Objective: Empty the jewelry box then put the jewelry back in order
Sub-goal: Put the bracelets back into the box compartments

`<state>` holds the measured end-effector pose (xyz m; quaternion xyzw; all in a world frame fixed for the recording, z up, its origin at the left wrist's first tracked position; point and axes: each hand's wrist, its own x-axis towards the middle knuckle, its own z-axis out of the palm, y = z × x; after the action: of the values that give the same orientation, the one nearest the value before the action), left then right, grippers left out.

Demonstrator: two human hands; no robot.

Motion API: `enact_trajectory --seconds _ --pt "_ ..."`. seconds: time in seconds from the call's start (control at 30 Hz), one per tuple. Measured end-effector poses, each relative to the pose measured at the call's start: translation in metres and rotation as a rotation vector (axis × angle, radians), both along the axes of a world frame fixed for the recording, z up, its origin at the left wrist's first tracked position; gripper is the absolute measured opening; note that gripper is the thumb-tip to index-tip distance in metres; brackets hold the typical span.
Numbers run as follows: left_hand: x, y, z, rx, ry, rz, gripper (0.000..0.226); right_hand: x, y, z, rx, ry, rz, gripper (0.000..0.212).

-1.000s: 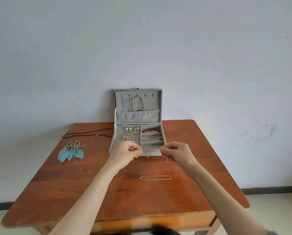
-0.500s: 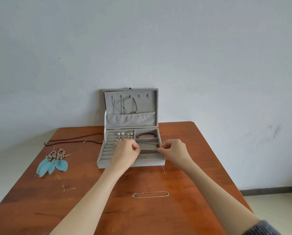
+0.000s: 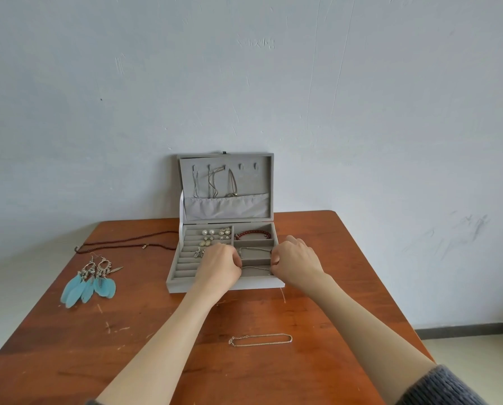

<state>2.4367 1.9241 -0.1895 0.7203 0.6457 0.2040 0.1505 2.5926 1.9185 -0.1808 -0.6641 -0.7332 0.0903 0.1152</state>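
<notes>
Both hands, left (image 3: 219, 266) and right (image 3: 295, 263), pinch the ends of a thin chain (image 3: 255, 268) stretched crosswise between them, just over the nearest right-hand compartment of the open jewelry box (image 3: 226, 285); another bracelet (image 3: 260, 339) lies on the table (image 3: 317, 372), nearer the person.

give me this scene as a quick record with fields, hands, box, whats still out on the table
left hand: pinches one end of a thin silver chain
right hand: pinches the chain's other end
chain position: stretched over the front right compartment of the jewelry box
box lid: open, upright, necklaces hanging inside
back right compartment: red bead bracelet
left section: earrings in the ring rolls
on table, left of box: blue feather earrings, dark cord necklace
on table, near front: silver bracelet
</notes>
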Motion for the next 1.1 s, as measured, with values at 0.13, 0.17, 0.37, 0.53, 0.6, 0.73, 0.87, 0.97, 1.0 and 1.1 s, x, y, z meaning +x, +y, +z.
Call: enact_trajectory --seconds 0.13,0.17,0.37,0.53,0.6,0.73,0.87,0.97,1.0,1.1 --pt "-0.001 0.002 -0.002 -0.001 0.012 -0.003 0.016 -0.001 0.002 -0.001 0.004 -0.021 0.004 0.02" --pt "-0.001 0.002 -0.002 0.003 0.017 -0.008 0.016 0.0 0.002 -0.001 0.012 -0.023 0.007 0.02" --pt "-0.004 0.002 -0.005 0.079 0.061 -0.035 0.014 0.002 -0.003 -0.003 0.087 0.005 0.025 0.019" --pt "-0.004 0.002 -0.001 0.044 0.221 -0.059 0.02 0.007 -0.006 -0.003 0.051 -0.076 0.072 0.03" --pt "-0.004 0.003 0.002 0.011 0.311 -0.095 0.025 0.008 -0.008 -0.002 0.028 -0.088 0.077 0.032" --pt "-0.01 -0.002 0.008 -0.031 0.345 -0.187 0.033 0.007 -0.016 0.002 0.007 -0.123 0.094 0.035" --pt "-0.025 -0.018 0.013 0.041 0.126 -0.246 0.029 0.005 -0.024 0.007 0.105 -0.064 0.076 0.032" --pt "-0.043 -0.029 0.019 0.125 0.038 -0.244 0.024 -0.004 -0.028 0.013 0.207 0.04 0.095 0.03" --pt "-0.05 -0.031 0.021 0.153 0.023 -0.242 0.023 -0.009 -0.029 0.015 0.232 0.07 0.112 0.029" --pt "-0.071 -0.039 0.022 0.216 -0.005 -0.232 0.019 -0.027 -0.032 0.017 0.27 0.123 0.18 0.025"
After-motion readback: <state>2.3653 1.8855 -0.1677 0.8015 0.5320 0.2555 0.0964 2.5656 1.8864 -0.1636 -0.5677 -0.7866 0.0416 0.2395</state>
